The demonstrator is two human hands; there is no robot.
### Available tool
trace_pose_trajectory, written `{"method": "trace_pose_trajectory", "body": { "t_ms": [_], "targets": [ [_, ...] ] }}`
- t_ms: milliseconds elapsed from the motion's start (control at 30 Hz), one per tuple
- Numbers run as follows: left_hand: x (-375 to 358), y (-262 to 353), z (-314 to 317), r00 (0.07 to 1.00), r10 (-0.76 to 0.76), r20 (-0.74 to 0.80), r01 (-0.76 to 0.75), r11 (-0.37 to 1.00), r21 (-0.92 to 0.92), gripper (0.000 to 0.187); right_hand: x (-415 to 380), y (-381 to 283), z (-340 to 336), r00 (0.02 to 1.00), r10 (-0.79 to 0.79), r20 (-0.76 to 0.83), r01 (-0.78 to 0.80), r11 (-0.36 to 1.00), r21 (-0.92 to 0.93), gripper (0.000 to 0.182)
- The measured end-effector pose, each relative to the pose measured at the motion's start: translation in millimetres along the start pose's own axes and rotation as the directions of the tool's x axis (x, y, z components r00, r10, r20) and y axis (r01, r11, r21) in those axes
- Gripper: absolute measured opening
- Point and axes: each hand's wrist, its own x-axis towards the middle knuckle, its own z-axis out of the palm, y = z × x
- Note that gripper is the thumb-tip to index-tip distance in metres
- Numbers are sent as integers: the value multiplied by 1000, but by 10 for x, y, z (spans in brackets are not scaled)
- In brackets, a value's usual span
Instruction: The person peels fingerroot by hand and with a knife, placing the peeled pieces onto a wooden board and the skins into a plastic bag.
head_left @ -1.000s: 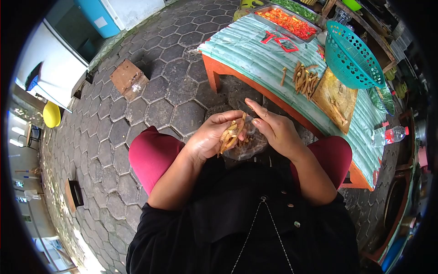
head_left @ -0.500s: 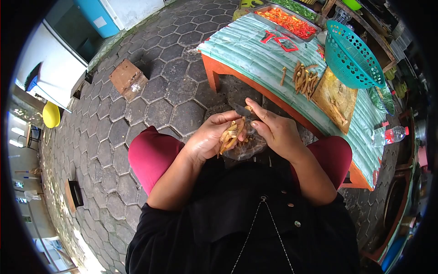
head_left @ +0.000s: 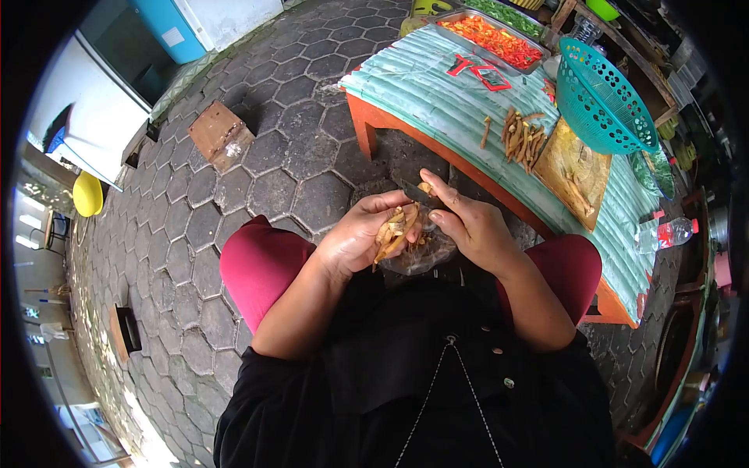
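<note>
My left hand (head_left: 357, 232) is closed around a cluster of fingerroot (head_left: 394, 228), its pale brown fingers pointing down toward my lap. In my right hand (head_left: 482, 232) is a knife (head_left: 413, 191), its dark blade lying against the top of the cluster. A small yellowish bit shows by the blade near my right index fingertip. Below both hands, between my knees, sits a clear plastic bag (head_left: 425, 259) with scraps in it. The knife's handle is hidden in my palm.
On the table (head_left: 437, 93) to my right lie loose finger-shaped roots (head_left: 523, 139), a wooden cutting board (head_left: 573, 175), a teal colander (head_left: 605, 101), a plastic bottle (head_left: 677, 230) and a metal tray (head_left: 538, 65) of chopped red peppers. A wooden block (head_left: 217, 131) stands on the paving.
The knife blade has shifted slightly down and toward my right hand against the root. Both hands stay in nearly the same place.
</note>
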Motion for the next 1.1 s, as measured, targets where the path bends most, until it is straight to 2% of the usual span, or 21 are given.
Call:
{"method": "trace_pose_trajectory", "body": {
  "t_ms": [100, 167, 200, 233, 300, 367, 400, 433, 500, 567, 633, 667, 767, 833, 900, 933, 967, 1000, 1033, 1100],
  "targets": [
    [-7, 18, 40, 1000, -14, 10, 14, 999, 36, 29, 26, -15, -9, 998, -47, -30, 48, 997, 53, 46],
    [-24, -2, 74, 996, -18, -83, 18, 1000, -6, 31, 27, 4, -63, 998, -54, 21, 53, 998, 44, 45],
    [-23, -7, 69, 999, 4, -50, -4, 1000, 0, 32, 23, 33, -58, 998, -45, 37, 41, 995, 92, 44],
    [-31, 16, -4, 996, -4, 88, 0, 999, 36, 37, 17, 30, -72, 998, -27, 60, 18, 990, 139, 45],
    [-33, -7, 11, 1000, 10, -11, -9, 999, 47, 37, -3, 58, -22, 998, -56, 11, 54, 985, 162, 46],
    [-36, 7, 16, 1000, 8, 12, -8, 999, 46, 35, -3, 44, -57, 997, 4, 82, -21, 978, 206, 47],
    [-42, 11, 15, 1000, 4, 10, -4, 999, 36, 34, -5, 69, -41, 998, -30, 58, 15, 968, 249, 48],
    [-46, 9, 6, 999, -2, 41, 0, 999, 42, 34, -4, 66, -59, 995, -11, 103, -20, 958, 288, 48],
    [-45, -12, -17, 999, 14, 30, -14, 1000, 7, 33, 5, 101, -40, 993, -112, 41, 92, 938, 334, 47],
    [-49, -12, -12, 998, 18, 66, -19, 1000, 3, 32, -5, 8, -143, 984, -9, 179, -67, 907, 415, 47],
    [-62, 2, -1, 1000, 2, -12, -2, 1000, 30, 32, -8, 101, -44, 994, -80, 78, 48, 934, 354, 47],
    [-61, -1, -19, 1000, 7, 7, -8, 1000, 19, 30, -20, 130, -34, 994, -41, 98, 14, 967, 255, 45],
    [-75, 26, 50, 999, -4, -41, 6, 998, 62, 28, -12, 55, -96, 990, 21, 143, -61, 957, 285, 45],
    [-72, 33, 55, 1000, 6, -21, -5, 998, 66, 27, -15, 67, -101, 986, 16, 165, -62, 959, 275, 46],
    [-85, 43, 86, 992, -10, -124, 21, 996, 91, 29, -18, 116, -20, 994, -73, 86, 44, 953, 301, 47],
    [-84, 43, 73, 989, -18, -146, 31, 996, 85, 29, 12, 107, 26, 981, -191, -44, 196, 939, 281, 48],
    [-83, 47, 78, 990, -14, -140, 26, 996, 86, 29, -1, 111, -21, 980, -195, -44, 199, 940, 275, 48],
    [-89, 56, 86, 992, -10, -126, 21, 996, 83, 29, -2, 26, -130, 991, -54, 122, 20, 964, 267, 47],
    [-91, 63, 93, 994, -7, -113, 16, 997, 80, 29, -1, -22, -192, 955, 90, 282, -159, 960, 229, 47],
    [-90, 63, 97, 992, -12, -129, 25, 994, 103, 31, -7, -14, -167, 967, 64, 247, -125, 963, 240, 46]
  ]
}}
